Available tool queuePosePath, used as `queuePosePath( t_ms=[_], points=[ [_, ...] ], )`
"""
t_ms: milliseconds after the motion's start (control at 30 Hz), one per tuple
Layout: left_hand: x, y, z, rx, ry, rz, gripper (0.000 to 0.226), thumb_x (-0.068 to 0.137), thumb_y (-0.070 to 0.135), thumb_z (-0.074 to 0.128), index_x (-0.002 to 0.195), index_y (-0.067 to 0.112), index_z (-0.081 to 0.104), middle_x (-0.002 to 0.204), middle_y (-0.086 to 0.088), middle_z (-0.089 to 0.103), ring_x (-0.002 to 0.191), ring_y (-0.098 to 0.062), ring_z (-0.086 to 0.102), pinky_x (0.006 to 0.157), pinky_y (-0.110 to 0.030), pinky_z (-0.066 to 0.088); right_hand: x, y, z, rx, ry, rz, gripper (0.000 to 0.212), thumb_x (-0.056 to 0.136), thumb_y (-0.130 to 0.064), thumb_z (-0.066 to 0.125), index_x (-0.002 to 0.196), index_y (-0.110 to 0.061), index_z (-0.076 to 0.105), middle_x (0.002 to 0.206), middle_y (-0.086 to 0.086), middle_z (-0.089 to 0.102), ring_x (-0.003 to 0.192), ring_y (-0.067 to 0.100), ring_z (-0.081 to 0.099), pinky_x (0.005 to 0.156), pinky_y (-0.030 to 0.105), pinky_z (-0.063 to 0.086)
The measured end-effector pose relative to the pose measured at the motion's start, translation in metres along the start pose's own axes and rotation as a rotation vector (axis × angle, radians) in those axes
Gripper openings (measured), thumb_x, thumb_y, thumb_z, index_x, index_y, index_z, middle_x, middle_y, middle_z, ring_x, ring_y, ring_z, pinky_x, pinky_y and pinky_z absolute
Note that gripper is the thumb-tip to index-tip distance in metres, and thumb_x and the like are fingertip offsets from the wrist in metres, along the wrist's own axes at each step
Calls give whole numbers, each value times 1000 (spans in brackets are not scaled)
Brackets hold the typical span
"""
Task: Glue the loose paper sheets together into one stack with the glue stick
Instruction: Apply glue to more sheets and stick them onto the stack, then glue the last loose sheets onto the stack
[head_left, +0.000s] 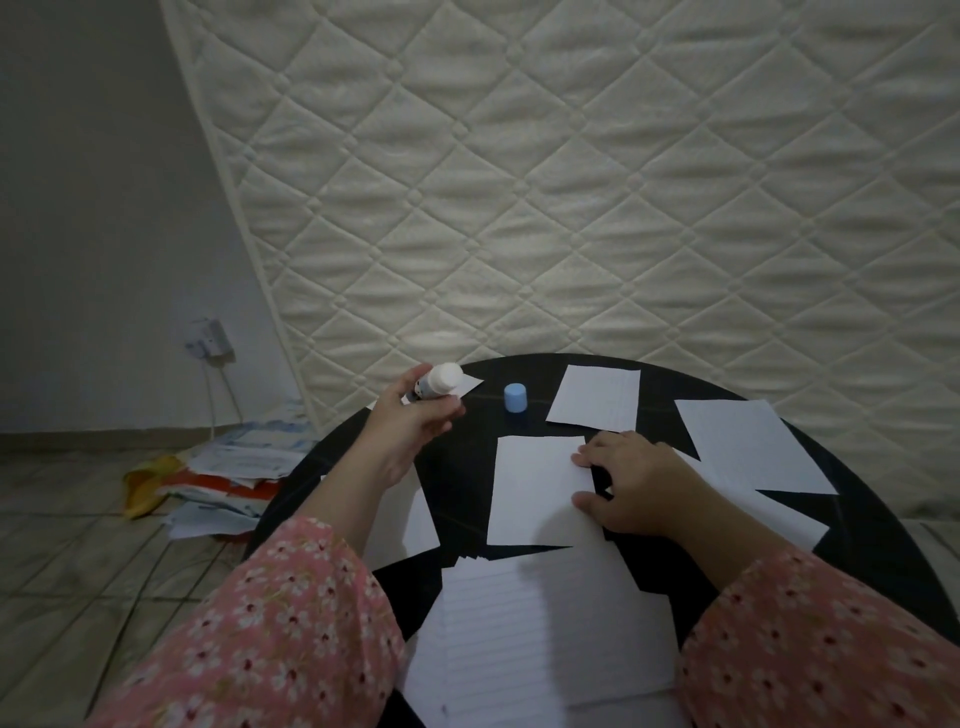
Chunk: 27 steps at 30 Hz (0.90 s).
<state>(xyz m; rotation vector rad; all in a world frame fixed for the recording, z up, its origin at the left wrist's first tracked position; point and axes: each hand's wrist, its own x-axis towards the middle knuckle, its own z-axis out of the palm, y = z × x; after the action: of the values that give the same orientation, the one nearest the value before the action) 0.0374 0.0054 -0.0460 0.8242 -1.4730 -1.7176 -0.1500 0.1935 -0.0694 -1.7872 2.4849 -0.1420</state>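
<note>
— Where is the glue stick (439, 383)?
— Held above the black table (467, 499)'s far left edge, the left hand (415, 415) curled round it; its blue cap (515, 398) stands nearby.
— And the right hand (636, 486)?
— Fingers bent, pressing the middle paper sheet (540, 493)'s right edge. Other sheets (595, 397) lie scattered around; a lined stack (535, 629) sits nearest.

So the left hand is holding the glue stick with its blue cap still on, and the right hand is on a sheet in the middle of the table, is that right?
Not quite. In the head view the blue cap is off, standing on the table. The left hand does hold the glue stick, and the right hand is on the middle sheet.
</note>
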Motion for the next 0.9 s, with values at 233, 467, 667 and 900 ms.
queuePosePath(
  t_ms=[233, 467, 667, 900],
  points=[
    [0, -10, 8, 731, 156, 139, 42, 94, 55, 44, 104, 18, 60, 78, -4, 58, 67, -11, 52, 59, -25, 38, -1, 2, 7, 19, 60, -20, 59, 89, -55, 48, 143, -32, 37, 149, -13, 31, 136, 12, 27, 111, 41, 27],
    [5, -11, 7, 936, 177, 136, 43, 95, 50, 47, 116, 13, 56, 100, -5, 61, 84, -14, 52, 61, -22, 32, 1, 2, 11, 48, 94, -60, 56, 90, -47, 50, 142, -31, 41, 142, -11, 34, 133, 11, 28, 106, 39, 27],
    [4, -11, 7, 950, 153, 61, 53, 91, 53, 54, 126, 14, 52, 98, -4, 57, 81, -15, 54, 60, -23, 36, 4, -6, 12, 9, 101, -100, 50, 94, -30, 42, 144, -31, 38, 144, -12, 36, 133, 10, 27, 105, 38, 23],
    [-15, -5, -24, 1227, 283, 504, 67, 87, 73, 22, 70, 18, 56, 62, -1, 54, 60, -18, 53, 57, -33, 42, -8, 10, -7, 38, 198, -42, 42, 93, -39, 45, 135, -32, 47, 136, -8, 46, 127, 14, 39, 101, 39, 29]
  ],
)
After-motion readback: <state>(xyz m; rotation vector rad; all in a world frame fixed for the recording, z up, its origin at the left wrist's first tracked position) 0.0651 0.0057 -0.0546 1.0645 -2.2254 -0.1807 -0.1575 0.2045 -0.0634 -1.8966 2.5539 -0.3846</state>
